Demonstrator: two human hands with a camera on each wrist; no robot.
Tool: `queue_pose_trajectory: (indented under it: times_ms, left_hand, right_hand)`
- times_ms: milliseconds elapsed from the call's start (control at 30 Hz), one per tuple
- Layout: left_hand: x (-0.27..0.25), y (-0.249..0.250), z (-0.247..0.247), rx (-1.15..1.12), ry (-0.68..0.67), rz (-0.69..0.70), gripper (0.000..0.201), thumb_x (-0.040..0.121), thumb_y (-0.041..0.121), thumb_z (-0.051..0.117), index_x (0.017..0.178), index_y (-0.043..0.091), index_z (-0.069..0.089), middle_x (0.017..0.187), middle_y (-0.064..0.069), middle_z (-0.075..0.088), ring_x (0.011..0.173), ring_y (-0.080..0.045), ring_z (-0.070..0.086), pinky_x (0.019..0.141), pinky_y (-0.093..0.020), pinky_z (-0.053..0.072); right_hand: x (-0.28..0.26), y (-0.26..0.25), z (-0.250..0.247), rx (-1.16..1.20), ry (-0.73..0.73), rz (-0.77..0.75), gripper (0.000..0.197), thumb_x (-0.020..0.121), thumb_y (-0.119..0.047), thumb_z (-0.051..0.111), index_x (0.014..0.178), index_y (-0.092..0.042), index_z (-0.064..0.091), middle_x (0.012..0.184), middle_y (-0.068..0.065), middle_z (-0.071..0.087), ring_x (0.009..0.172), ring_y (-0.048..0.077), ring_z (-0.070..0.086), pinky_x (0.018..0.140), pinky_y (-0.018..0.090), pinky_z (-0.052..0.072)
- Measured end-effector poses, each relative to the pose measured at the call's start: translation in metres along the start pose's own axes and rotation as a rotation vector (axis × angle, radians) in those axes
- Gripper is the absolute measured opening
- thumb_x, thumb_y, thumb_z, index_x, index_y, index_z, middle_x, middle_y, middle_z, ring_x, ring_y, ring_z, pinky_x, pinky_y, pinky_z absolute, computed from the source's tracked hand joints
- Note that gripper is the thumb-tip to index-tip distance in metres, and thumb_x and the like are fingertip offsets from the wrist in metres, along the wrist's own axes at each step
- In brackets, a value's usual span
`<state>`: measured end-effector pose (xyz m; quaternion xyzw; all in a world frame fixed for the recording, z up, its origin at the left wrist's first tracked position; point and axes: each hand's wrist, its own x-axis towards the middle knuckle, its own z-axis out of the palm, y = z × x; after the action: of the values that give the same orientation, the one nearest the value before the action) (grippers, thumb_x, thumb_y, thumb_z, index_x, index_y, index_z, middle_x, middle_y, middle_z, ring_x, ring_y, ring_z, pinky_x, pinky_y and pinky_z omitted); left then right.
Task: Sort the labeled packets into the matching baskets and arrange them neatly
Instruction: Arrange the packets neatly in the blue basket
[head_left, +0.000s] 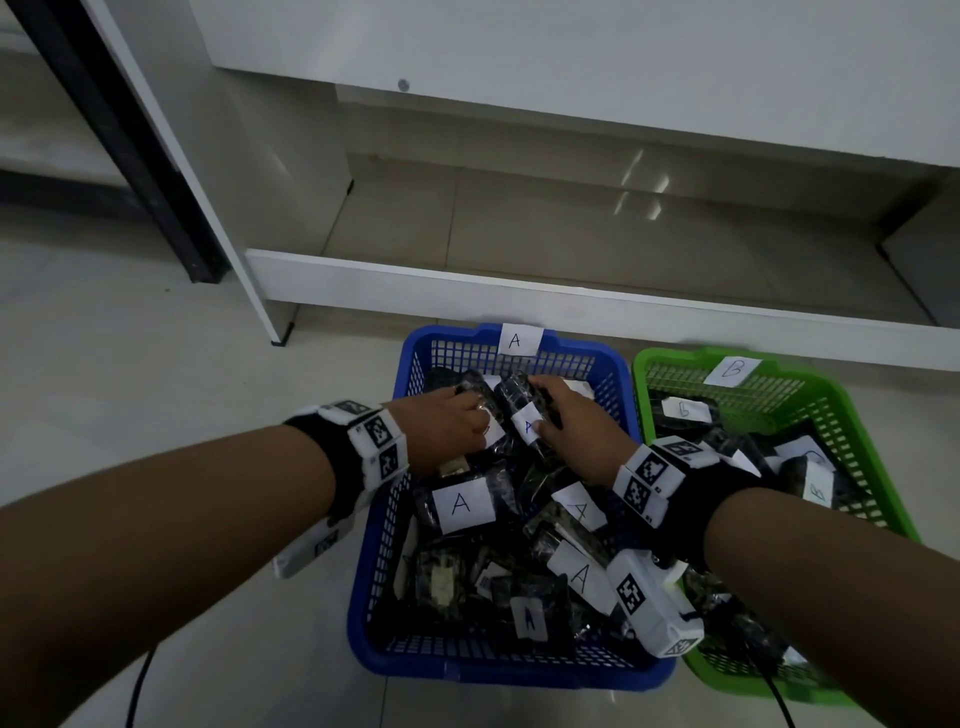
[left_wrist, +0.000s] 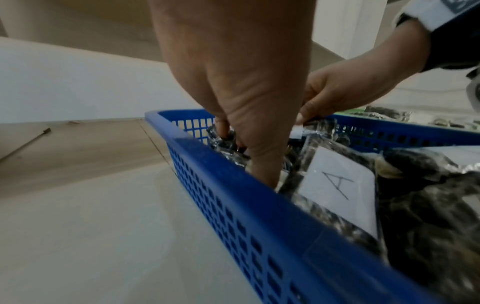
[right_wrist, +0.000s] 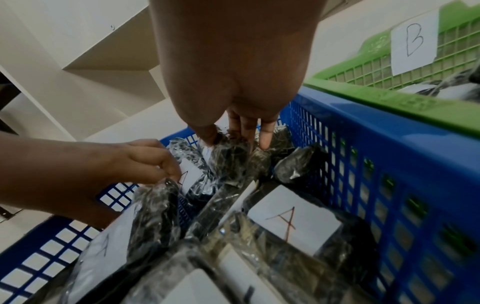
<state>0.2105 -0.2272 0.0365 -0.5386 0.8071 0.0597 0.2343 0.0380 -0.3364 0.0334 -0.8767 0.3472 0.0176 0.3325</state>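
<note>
- I have both hands down in the far end of the blue basket (head_left: 379, 545), the one with the paper tag marked A on its far rim.
- My right hand (head_left: 574, 421) is curled round a dark wrapped packet (head_left: 519, 402) carrying a white A label, thumb on the near side and fingers over the far side.
- That packet stands tilted, with its long axis running from near me up and away toward the far wall of the basket, top end leaning left.
- My left hand (head_left: 449, 428) sits just beside it on the left, fingers bent down into the plastic of a neighbouring packet (left_wrist: 226, 142). I judge it a pinch, though the fingertips are partly buried.
- The right hand is the nearer one to the tilted packet and already has it, so I expect it to do the laying down while the left clears or steadies a slot.
- Other A packets (head_left: 462, 504) lie flat and jumbled in the near half of the basket, labels up.
- The green basket (head_left: 852, 410) tagged B sits touching the blue one on my right, holding B packets (head_left: 685, 410).
- Sorting looks largely done; what is left appears to be tidying.
</note>
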Motion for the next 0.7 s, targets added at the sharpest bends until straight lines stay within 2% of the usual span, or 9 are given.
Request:
queue_pose_trajectory:
  times_ms: [100, 200, 267, 333, 433, 500, 567, 633, 700]
  left_hand:
    - [-0.006, -0.006, -0.005, -0.091, -0.041, -0.022, 0.049, 0.083, 0.038, 0.064, 0.129, 0.03, 0.046, 0.127, 0.005, 0.049, 0.118, -0.021, 0.036, 0.099, -0.037, 0.031]
    - [-0.013, -0.015, -0.004, -0.265, -0.002, -0.056, 0.043, 0.079, 0.045, 0.065, 0.119, 0.036, 0.053, 0.116, 0.011, 0.055, 0.113, -0.014, 0.041, 0.097, -0.035, 0.028]
    - [-0.016, -0.02, -0.006, -0.359, -0.023, -0.092, 0.046, 0.075, 0.048, 0.068, 0.117, 0.035, 0.055, 0.112, 0.01, 0.057, 0.106, -0.011, 0.046, 0.096, -0.032, 0.033]
    - [-0.018, -0.025, -0.013, -0.484, -0.066, -0.142, 0.05, 0.073, 0.048, 0.071, 0.117, 0.032, 0.057, 0.107, 0.008, 0.06, 0.094, -0.009, 0.052, 0.086, -0.026, 0.041]
    - [-0.02, -0.039, -0.024, -0.696, -0.103, -0.207, 0.044, 0.074, 0.043, 0.074, 0.113, 0.027, 0.062, 0.102, 0.008, 0.059, 0.089, -0.008, 0.054, 0.073, -0.02, 0.042]
    - [-0.022, -0.051, -0.03, -0.812, -0.056, -0.245, 0.035, 0.077, 0.035, 0.072, 0.11, 0.025, 0.063, 0.104, 0.006, 0.06, 0.089, -0.009, 0.054, 0.071, -0.019, 0.041]
    - [-0.024, -0.063, -0.034, -0.921, 0.062, -0.307, 0.033, 0.08, 0.029, 0.071, 0.111, 0.024, 0.06, 0.109, 0.002, 0.059, 0.094, -0.013, 0.055, 0.076, -0.023, 0.043]
    - [-0.023, -0.07, -0.031, -0.991, 0.203, -0.37, 0.043, 0.08, 0.03, 0.072, 0.119, 0.024, 0.055, 0.113, 0.001, 0.055, 0.099, -0.016, 0.054, 0.081, -0.025, 0.042]
    - [-0.019, -0.068, -0.026, -0.967, 0.275, -0.381, 0.052, 0.077, 0.032, 0.075, 0.123, 0.024, 0.051, 0.114, 0.001, 0.054, 0.1, -0.016, 0.052, 0.082, -0.025, 0.04]
  right_hand:
    - [0.0, 0.001, 0.0, -0.029, -0.017, -0.011, 0.054, 0.095, -0.017, 0.053, 0.144, -0.019, 0.029, 0.13, 0.013, 0.055, 0.113, 0.026, 0.055, 0.083, 0.025, 0.04]
    - [0.001, 0.001, 0.002, -0.048, -0.021, -0.017, 0.051, 0.095, -0.016, 0.053, 0.142, -0.019, 0.032, 0.118, 0.012, 0.061, 0.095, 0.022, 0.057, 0.075, 0.023, 0.037]
    - [0.002, 0.0, 0.004, -0.055, -0.027, -0.028, 0.049, 0.095, -0.016, 0.053, 0.14, -0.02, 0.035, 0.11, 0.011, 0.063, 0.084, 0.017, 0.054, 0.071, 0.023, 0.038]
    - [0.003, 0.0, 0.006, -0.074, -0.044, -0.042, 0.048, 0.095, -0.015, 0.053, 0.139, -0.022, 0.038, 0.109, 0.011, 0.064, 0.086, 0.021, 0.059, 0.072, 0.028, 0.045]
    - [0.003, 0.001, 0.011, -0.092, -0.067, -0.038, 0.044, 0.095, -0.016, 0.051, 0.137, -0.025, 0.044, 0.121, 0.012, 0.062, 0.102, 0.028, 0.061, 0.086, 0.041, 0.051]
    - [0.003, 0.002, 0.013, -0.119, -0.062, -0.029, 0.042, 0.095, -0.018, 0.05, 0.136, -0.026, 0.044, 0.122, 0.012, 0.061, 0.106, 0.028, 0.06, 0.087, 0.042, 0.051]
    - [0.003, 0.001, 0.013, -0.141, -0.041, -0.037, 0.042, 0.095, -0.019, 0.049, 0.136, -0.026, 0.044, 0.121, 0.01, 0.062, 0.105, 0.028, 0.059, 0.086, 0.042, 0.05]
    - [0.002, 0.001, 0.012, -0.151, 0.002, -0.042, 0.044, 0.095, -0.017, 0.048, 0.137, -0.026, 0.041, 0.115, 0.008, 0.063, 0.103, 0.029, 0.059, 0.085, 0.042, 0.049]
    - [0.0, 0.001, 0.011, -0.16, 0.096, 0.011, 0.048, 0.093, -0.017, 0.048, 0.139, -0.029, 0.037, 0.112, 0.006, 0.064, 0.104, 0.03, 0.059, 0.091, 0.045, 0.044]
